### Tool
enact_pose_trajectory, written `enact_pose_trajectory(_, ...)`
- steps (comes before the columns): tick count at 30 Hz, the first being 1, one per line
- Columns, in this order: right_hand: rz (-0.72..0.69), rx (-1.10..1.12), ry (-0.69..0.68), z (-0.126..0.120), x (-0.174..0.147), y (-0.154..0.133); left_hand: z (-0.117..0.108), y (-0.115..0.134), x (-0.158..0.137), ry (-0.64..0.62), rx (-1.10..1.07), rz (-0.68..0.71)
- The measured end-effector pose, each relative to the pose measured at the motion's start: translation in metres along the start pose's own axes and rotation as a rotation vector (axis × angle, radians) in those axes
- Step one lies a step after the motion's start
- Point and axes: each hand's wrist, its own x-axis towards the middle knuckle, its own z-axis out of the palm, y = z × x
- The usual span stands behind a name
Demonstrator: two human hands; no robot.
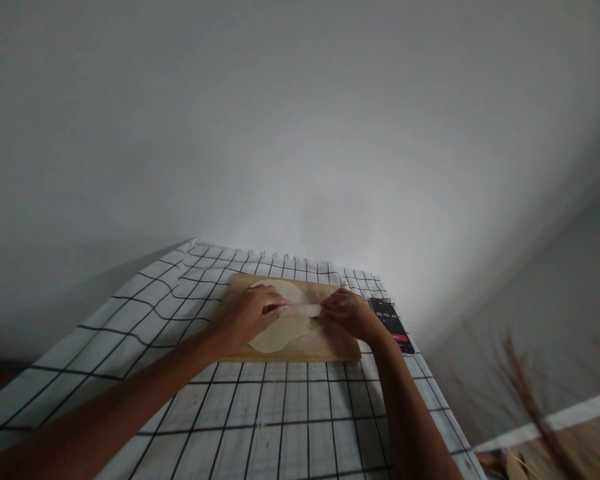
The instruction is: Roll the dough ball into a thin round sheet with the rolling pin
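Observation:
A flat, roundish sheet of dough (pixel 275 335) lies on a wooden board (pixel 330 350). Across it runs a pale rolling pin (pixel 304 310), its middle showing between my hands. My left hand (pixel 260 308) is closed around the pin's left part, over the dough. At the other end, my right hand (pixel 345 310) grips the pin above the bare right side of the board. Both hands hide the pin's ends, and the left one covers part of the dough.
A white cloth with dark grid lines (pixel 280 413) covers the table. Right of the board lies a phone (pixel 393 325) with a timer on its screen. A pale wall (pixel 290 133) rises behind the table. Blurred thin twigs (pixel 525 380) stand at the lower right, beside the table.

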Motion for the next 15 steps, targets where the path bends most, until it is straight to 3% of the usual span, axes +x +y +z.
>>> enact_pose_trajectory(4,0.095,0.098,-0.027,-0.001,-0.002,-0.011,0.004,0.001,-0.002,-0.009,-0.014,-0.007)
enact_pose_trajectory(15,0.092,0.243,-0.09,-0.002,0.002,-0.028,0.0,0.011,-0.003,-0.037,0.019,0.086)
